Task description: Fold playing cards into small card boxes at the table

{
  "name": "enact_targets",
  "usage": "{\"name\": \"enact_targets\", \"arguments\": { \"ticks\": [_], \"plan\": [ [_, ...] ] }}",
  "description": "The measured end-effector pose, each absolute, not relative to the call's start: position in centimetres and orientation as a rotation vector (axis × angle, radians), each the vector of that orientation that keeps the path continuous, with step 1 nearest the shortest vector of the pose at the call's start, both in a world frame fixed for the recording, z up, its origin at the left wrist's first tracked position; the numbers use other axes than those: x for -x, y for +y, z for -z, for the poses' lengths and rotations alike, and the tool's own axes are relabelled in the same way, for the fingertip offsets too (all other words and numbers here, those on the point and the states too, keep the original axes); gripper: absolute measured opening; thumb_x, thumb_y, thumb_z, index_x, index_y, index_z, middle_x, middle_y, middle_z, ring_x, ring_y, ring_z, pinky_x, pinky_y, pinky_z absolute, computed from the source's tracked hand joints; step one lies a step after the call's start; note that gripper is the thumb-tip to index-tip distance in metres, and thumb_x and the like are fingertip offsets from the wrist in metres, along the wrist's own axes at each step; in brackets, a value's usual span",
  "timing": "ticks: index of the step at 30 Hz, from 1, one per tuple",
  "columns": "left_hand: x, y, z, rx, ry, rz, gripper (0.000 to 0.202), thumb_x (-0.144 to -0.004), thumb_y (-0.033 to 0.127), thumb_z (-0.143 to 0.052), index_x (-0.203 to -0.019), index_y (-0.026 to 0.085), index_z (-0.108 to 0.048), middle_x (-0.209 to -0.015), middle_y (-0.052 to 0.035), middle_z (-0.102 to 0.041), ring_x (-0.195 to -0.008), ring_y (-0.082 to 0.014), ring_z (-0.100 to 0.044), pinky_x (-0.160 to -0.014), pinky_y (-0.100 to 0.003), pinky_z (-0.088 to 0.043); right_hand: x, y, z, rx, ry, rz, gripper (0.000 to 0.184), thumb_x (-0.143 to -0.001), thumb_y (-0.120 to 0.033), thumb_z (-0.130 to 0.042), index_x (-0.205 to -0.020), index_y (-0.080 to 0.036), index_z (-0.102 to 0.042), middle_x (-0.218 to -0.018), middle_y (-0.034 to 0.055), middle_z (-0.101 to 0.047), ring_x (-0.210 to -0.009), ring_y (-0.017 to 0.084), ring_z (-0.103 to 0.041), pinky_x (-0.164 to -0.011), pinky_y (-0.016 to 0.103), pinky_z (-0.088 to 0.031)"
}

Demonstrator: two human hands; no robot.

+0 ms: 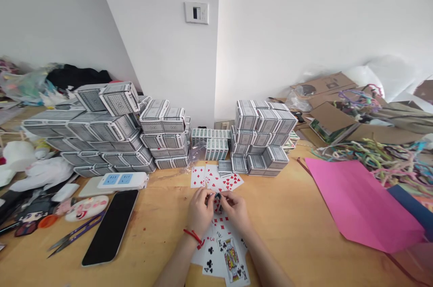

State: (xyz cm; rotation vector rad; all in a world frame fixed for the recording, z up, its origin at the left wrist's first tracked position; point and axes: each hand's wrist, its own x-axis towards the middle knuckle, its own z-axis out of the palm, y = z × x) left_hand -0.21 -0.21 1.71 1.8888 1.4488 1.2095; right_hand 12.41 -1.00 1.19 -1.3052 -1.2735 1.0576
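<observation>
My left hand (202,208), with a red cord on its wrist, and my right hand (236,209) meet at the centre front. Between them the fingertips pinch a playing card (217,204) that looks bent or folded; red pips show on it. Under my wrists lie loose face-up cards, among them a king of clubs (232,260) and a four of clubs (210,257). Just beyond my fingers are more face-up red cards (197,177). A small stack of face-down cards (238,165) sits beside them.
Blocks built of folded cards stand in a large stack at left (111,131) and another at right (264,120). A black phone (111,228), scissors (76,235) and a power strip (123,179) lie at left. Pink paper (361,201) and a pipe-cleaner pile (379,156) are at right.
</observation>
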Motion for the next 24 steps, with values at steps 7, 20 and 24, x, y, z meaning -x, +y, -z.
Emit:
{"name": "enact_targets", "arguments": {
  "ticks": [7,20,24],
  "plan": [
    [-0.03,-0.22,-1.58,-1.931,1.434,-1.213,0.014,-0.083,0.022,-0.042,-0.085,0.021,-0.055,-0.084,-0.0044,-0.058,-0.081,-0.0185,-0.055,-0.074,-0.033,-0.045,-11.97,-1.13,-0.70,1.377,-1.248,-0.919,0.023,-0.074,-0.039,-0.055,-0.077,-0.020,-0.067,-0.061,0.0028,-0.065,-0.050,0.015,-0.054,-0.048,0.025,-0.042],
    [-0.30,-0.69,-1.87,-1.885,1.494,-1.308,0.011,-0.077,0.015,-0.043,-0.070,0.021,-0.048,-0.071,-0.0030,-0.052,-0.072,-0.0188,-0.052,-0.068,-0.032,-0.043,-11.84,-1.09,-0.95,1.309,-1.318,-0.976,0.021,-0.078,-0.038,-0.049,-0.075,-0.021,-0.062,-0.064,0.0022,-0.061,-0.055,0.015,-0.052,-0.053,0.025,-0.041],
    [-0.31,-0.69,-1.81,-1.755,1.364,-1.288,0.011,-0.078,0.018,-0.043,-0.068,0.020,-0.049,-0.071,-0.0022,-0.053,-0.070,-0.0170,-0.052,-0.065,-0.028,-0.043,-12.48,-0.75,-0.75,1.277,-1.280,-1.030,0.020,-0.076,-0.034,-0.049,-0.065,-0.020,-0.059,-0.060,0.0008,-0.057,-0.057,0.016,-0.050,-0.054,0.025,-0.039]
  ]
}}
